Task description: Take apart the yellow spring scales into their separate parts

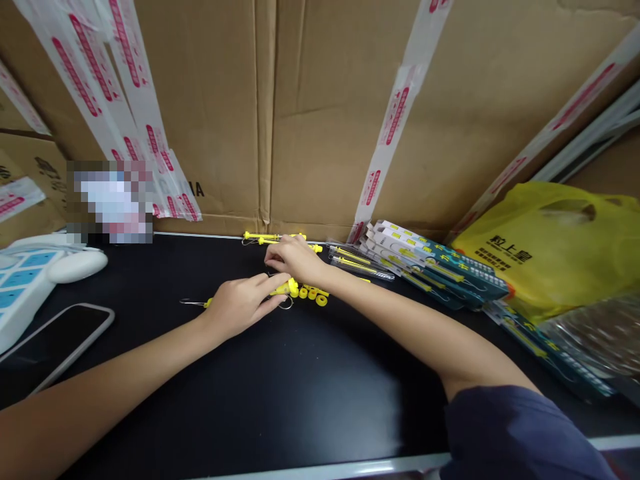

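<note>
Apparently, work is midway: the left hand (246, 303) grips a yellow tool (286, 289) over the tabletop (300, 393), while the right hand (296, 258) curls just beyond, its grasp not discernible. Loose yellow rings (321, 301) beside the tool appear unfitted; yellow rods (267, 237) lie behind. Stacked packs (440, 260) and a yellow bag (545, 233) crowd the right; cardboard (325, 133) bounds the rear.

The slim, wire-ended yellow tool (287, 288) is held sideways.
</note>
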A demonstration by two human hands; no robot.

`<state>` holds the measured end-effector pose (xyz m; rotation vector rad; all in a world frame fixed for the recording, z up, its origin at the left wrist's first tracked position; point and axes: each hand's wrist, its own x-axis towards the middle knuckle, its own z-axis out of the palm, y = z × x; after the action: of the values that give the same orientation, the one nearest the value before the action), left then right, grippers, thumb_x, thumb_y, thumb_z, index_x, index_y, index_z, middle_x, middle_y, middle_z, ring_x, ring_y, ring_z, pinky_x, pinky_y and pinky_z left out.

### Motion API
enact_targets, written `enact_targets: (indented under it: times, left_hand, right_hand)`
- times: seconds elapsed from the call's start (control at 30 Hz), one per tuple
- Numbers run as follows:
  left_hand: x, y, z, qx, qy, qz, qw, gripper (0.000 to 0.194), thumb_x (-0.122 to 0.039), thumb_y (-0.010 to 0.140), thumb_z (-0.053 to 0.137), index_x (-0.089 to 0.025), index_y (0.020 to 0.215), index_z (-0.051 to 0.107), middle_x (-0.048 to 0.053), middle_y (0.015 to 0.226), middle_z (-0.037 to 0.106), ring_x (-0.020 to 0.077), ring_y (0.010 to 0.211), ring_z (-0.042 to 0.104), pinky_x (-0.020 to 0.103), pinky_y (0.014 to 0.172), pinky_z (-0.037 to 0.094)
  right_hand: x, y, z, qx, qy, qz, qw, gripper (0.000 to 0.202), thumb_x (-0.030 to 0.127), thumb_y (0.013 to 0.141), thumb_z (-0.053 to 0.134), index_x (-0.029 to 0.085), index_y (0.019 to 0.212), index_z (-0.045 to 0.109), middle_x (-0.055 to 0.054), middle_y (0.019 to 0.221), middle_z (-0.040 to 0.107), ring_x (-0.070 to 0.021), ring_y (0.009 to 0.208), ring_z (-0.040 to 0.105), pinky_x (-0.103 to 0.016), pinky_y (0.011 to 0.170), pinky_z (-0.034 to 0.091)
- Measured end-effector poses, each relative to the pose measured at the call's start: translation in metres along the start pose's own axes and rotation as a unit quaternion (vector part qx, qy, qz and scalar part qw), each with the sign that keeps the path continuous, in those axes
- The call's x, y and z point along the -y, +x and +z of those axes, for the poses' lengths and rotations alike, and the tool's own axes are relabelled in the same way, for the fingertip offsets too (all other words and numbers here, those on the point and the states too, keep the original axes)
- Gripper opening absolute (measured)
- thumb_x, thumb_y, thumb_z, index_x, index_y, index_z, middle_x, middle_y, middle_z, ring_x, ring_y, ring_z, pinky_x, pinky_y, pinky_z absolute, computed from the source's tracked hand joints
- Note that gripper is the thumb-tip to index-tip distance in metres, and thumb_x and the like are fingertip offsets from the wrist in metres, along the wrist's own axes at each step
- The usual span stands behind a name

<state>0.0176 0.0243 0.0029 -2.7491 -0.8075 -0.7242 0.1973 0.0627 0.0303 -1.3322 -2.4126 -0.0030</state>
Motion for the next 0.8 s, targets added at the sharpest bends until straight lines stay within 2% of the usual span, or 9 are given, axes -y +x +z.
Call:
enact_targets:
  times: [0.27, 0.43, 0.53, 0.67, 0.73, 0.8]
  left_hand:
    - [-0.002, 0.0, 0.002, 0.025, -0.056, -0.031, 0.998, 0.034, -0.04, 0.093, 0.037, -0.021, 0.119, 0.05, 0.002, 0.096, 0.068, 0.0156, 0.077, 0.066, 0.022, 0.062, 0.047]
    - [-0.004, 0.0, 0.001, 0.041, -0.073, -0.039, 0.996, 0.029, -0.038, 0.092, 0.039, -0.02, 0.11, 0.052, 0.002, 0.099, 0.067, 0.0148, 0.076, 0.066, 0.024, 0.066, 0.049]
    - [-0.005, 0.0, 0.002, 0.038, -0.076, -0.029, 0.996, 0.028, -0.038, 0.092, 0.04, -0.02, 0.109, 0.052, 0.002, 0.101, 0.067, 0.0149, 0.079, 0.066, 0.024, 0.068, 0.049]
    - [-0.006, -0.002, 0.003, 0.04, -0.074, -0.012, 0.996, 0.028, -0.038, 0.092, 0.04, -0.02, 0.109, 0.053, 0.002, 0.102, 0.067, 0.0158, 0.085, 0.066, 0.024, 0.071, 0.05]
    - [-0.008, -0.003, 0.003, 0.044, -0.074, 0.001, 0.996, 0.028, -0.037, 0.092, 0.04, -0.021, 0.11, 0.053, 0.002, 0.102, 0.067, 0.0159, 0.086, 0.066, 0.024, 0.072, 0.049]
    - [-0.012, -0.003, 0.002, 0.049, -0.073, 0.015, 0.996, 0.027, -0.036, 0.092, 0.04, -0.021, 0.111, 0.053, 0.002, 0.101, 0.067, 0.0163, 0.085, 0.066, 0.024, 0.07, 0.049]
  right_hand:
    - [-0.012, 0.002, 0.009, 0.051, -0.049, -0.037, 0.997, 0.016, 0.024, 0.087, 0.055, 0.02, 0.087, 0.071, -0.006, 0.089, 0.064, -0.0201, 0.09, 0.044, -0.031, 0.074, 0.023]
    - [-0.01, -0.009, 0.003, 0.024, -0.04, -0.024, 0.999, 0.016, 0.026, 0.088, 0.054, 0.02, 0.091, 0.07, -0.006, 0.091, 0.063, -0.0204, 0.09, 0.045, -0.032, 0.076, 0.025]
    - [-0.004, -0.029, -0.009, -0.022, 0.02, -0.01, 1.0, 0.022, 0.028, 0.092, 0.048, 0.018, 0.092, 0.068, -0.006, 0.09, 0.065, -0.0196, 0.089, 0.048, -0.032, 0.078, 0.028]
    - [0.013, -0.073, -0.023, -0.067, 0.098, -0.013, 0.993, 0.028, 0.03, 0.096, 0.038, 0.019, 0.099, 0.063, -0.005, 0.091, 0.065, -0.0186, 0.085, 0.051, -0.033, 0.08, 0.033]
    - [0.021, -0.097, -0.023, -0.074, 0.123, -0.015, 0.989, 0.024, 0.031, 0.094, 0.044, 0.02, 0.111, 0.056, -0.006, 0.097, 0.064, -0.019, 0.088, 0.052, -0.034, 0.081, 0.035]
    - [0.028, -0.114, -0.019, -0.08, 0.127, -0.017, 0.989, 0.034, 0.034, 0.087, 0.056, 0.02, 0.117, 0.05, -0.006, 0.096, 0.063, -0.0199, 0.089, 0.053, -0.036, 0.083, 0.037]
